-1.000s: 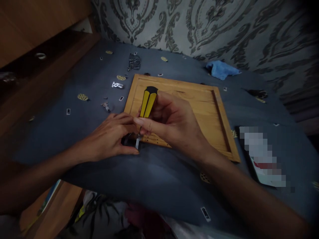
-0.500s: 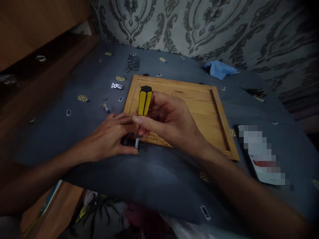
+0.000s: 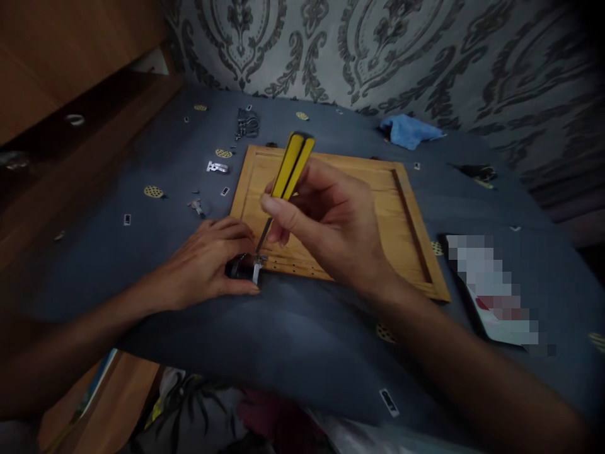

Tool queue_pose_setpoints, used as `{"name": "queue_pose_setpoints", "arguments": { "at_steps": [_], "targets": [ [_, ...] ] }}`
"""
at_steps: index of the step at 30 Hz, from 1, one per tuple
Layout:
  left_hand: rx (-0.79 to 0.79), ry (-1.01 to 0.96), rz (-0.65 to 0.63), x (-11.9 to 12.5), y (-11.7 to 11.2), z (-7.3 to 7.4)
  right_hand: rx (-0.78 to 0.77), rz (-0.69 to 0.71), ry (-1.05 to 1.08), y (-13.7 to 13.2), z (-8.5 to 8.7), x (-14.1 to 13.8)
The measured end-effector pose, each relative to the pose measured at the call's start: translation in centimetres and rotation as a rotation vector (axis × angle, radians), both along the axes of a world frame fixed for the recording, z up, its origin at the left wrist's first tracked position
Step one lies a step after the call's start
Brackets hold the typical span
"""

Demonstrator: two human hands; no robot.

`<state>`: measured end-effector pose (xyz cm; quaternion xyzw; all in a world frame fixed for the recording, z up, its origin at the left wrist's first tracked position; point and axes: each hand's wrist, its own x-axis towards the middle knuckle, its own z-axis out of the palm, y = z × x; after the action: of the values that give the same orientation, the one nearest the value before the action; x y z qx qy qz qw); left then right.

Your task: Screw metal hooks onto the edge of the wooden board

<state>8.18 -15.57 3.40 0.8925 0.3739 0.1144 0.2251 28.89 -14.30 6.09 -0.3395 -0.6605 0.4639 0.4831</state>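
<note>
My right hand (image 3: 340,221) is closed round the yellow-and-black handle of a screwdriver (image 3: 293,165). The screwdriver leans to the right, and its shaft runs down to a metal cabinet hinge (image 3: 258,269) at the near left corner of a framed wooden door panel (image 3: 368,189). My left hand (image 3: 203,261) curves about that hinge, thumb on the near side and fingers on the far side, gripping it against the panel edge. Part of the hinge is hidden by the fingers. Small dark holes dot the panel's near rail beside it.
Loose hinge parts (image 3: 217,167) and another metal piece (image 3: 196,207) lie left of the panel. Dark metal pieces (image 3: 247,125) sit farther back. A blue cloth (image 3: 411,130) is near the wall; a blurred-out flat item (image 3: 491,290) lies at right. An open wooden drawer (image 3: 127,378) is below left.
My right hand has risen slightly and the screwdriver has tipped from nearly upright toward the right, showing more of its shaft. My left hand stays at the hinge.
</note>
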Motion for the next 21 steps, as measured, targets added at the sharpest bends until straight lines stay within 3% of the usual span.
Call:
{"name": "queue_pose_setpoints", "arguments": {
  "at_steps": [4, 14, 21],
  "targets": [
    [-0.011, -0.028, -0.009, -0.1, 0.0, -0.1, 0.022, -0.106, -0.036, -0.4, 0.1, 0.9],
    [0.014, -0.013, -0.009, -0.2, 0.0, -0.3, -0.101, -0.057, 0.054, -1.0, -3.0, 1.5],
    [0.034, -0.023, -0.015, -0.2, 0.0, -0.5, -0.076, -0.081, 0.174, -0.6, -3.6, 1.1]
  ]
}}
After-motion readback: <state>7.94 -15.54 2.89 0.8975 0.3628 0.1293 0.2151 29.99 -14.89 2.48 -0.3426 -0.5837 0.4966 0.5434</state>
